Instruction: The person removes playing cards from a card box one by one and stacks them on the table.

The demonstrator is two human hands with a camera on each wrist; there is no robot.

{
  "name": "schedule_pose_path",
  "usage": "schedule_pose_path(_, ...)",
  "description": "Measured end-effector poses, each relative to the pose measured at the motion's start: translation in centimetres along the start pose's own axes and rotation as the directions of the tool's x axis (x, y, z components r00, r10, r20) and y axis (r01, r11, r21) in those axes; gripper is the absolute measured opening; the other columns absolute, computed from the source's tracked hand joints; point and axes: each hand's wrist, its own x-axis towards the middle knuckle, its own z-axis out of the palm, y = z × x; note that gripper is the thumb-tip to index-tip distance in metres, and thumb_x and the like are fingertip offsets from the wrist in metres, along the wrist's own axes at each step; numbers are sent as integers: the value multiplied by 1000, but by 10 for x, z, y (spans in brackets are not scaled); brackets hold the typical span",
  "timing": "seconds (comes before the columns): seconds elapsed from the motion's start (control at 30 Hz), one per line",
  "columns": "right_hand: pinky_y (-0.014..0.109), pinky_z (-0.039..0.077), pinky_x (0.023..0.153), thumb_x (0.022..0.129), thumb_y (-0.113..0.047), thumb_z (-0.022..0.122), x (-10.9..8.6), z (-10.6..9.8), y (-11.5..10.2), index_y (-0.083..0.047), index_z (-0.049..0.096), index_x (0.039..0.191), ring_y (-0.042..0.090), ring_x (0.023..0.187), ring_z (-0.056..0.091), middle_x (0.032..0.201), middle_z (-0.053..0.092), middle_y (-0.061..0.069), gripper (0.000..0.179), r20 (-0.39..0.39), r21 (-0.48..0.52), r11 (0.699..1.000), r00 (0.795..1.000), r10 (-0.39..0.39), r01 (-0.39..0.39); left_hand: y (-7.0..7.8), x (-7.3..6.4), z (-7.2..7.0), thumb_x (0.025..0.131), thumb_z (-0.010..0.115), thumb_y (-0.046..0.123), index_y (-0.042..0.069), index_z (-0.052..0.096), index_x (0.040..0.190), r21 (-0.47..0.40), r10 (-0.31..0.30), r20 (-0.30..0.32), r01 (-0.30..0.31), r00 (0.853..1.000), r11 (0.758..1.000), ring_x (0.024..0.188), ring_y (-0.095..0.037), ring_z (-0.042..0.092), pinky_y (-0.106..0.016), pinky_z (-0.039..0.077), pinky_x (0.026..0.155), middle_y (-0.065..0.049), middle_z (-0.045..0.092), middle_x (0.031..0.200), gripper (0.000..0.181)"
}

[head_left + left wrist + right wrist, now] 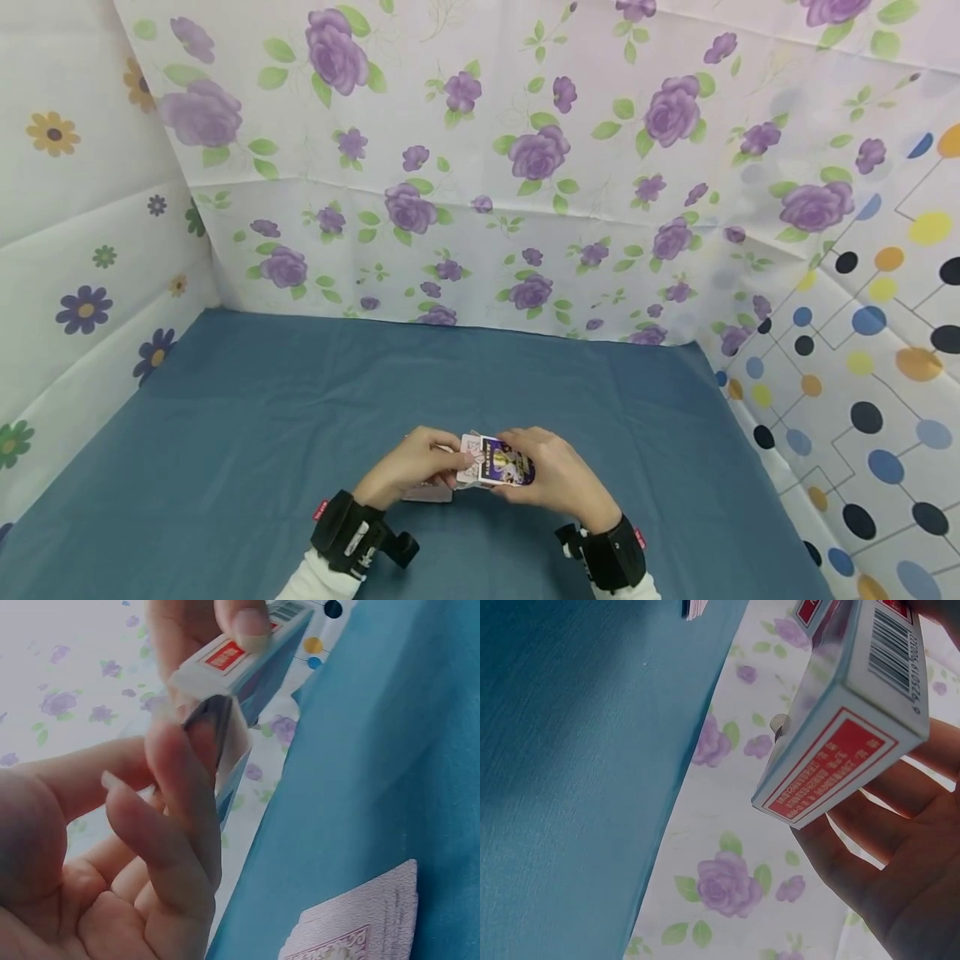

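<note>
Above the cloth, my right hand (562,475) holds a playing card box (506,462), fingers along one side and thumb along the other. In the right wrist view the box (832,765) shows white edges, red printed panels and a barcode. At its left end my left hand (416,462) pinches the box's end flap (232,739) between thumb and fingers. Part of the flap is hidden by those fingertips. A stack of playing cards (352,922) with a patterned back lies on the cloth below the left hand, partly covered by it in the head view.
A blue cloth (300,383) covers the table. Behind it hangs a white curtain with purple flowers (525,167). Patterned sheets flank both sides, one with dots (870,417) on the right. Each wrist wears a black camera strap (352,533).
</note>
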Motion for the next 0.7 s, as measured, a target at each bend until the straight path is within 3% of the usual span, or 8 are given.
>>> schedule_pose_path(0.1,33,52,82,78,-43,78,0,-1,0,-11,63,128,16,103,64,121,66,5,61,-5,-2,1000,1000,10,-10,1,-3,-6,94,61,17,-2,64,89,-26,-20,29,21,999,999,58,-11,66,-24,46,54,-2,66,64,20)
schedule_pose_path(0.2,32,52,81,78,-42,79,-1,-1,1,-11,62,128,16,102,63,121,66,5,62,-7,2,1000,1000,18,-18,1,-5,-12,99,50,13,-6,59,101,-68,-18,114,26,993,997,61,-10,68,-20,40,52,-9,70,73,21)
schedule_pose_path(0.3,30,52,78,78,-44,78,-1,-1,2,-11,63,128,15,100,63,120,67,5,61,-5,-7,1000,1000,24,-24,2,-7,-17,103,42,10,-11,49,122,-129,-12,189,37,982,991,66,-11,70,-22,50,57,-17,71,87,30)
schedule_pose_path(0.37,29,51,77,78,-45,78,-1,0,3,-12,63,128,14,98,63,119,67,4,61,-4,-16,999,999,31,-31,2,-9,-20,104,40,9,-14,43,129,-157,-7,207,40,978,987,70,-13,71,-26,56,66,-19,69,94,34)
schedule_pose_path(0.5,29,51,77,78,-44,78,-2,-1,4,-12,63,128,14,98,63,119,67,4,62,-11,-20,999,999,43,-43,2,-10,-27,103,40,7,-16,42,127,-191,-3,183,39,983,981,77,-16,73,-28,57,74,-21,66,100,34)
schedule_pose_path(0.7,30,51,77,77,-43,79,-2,-1,7,-11,63,127,14,99,63,119,67,4,61,-19,-19,999,999,41,-41,0,-11,-39,94,55,3,-13,48,116,-167,9,77,4,997,986,76,-10,69,-26,54,76,-2,68,81,28)
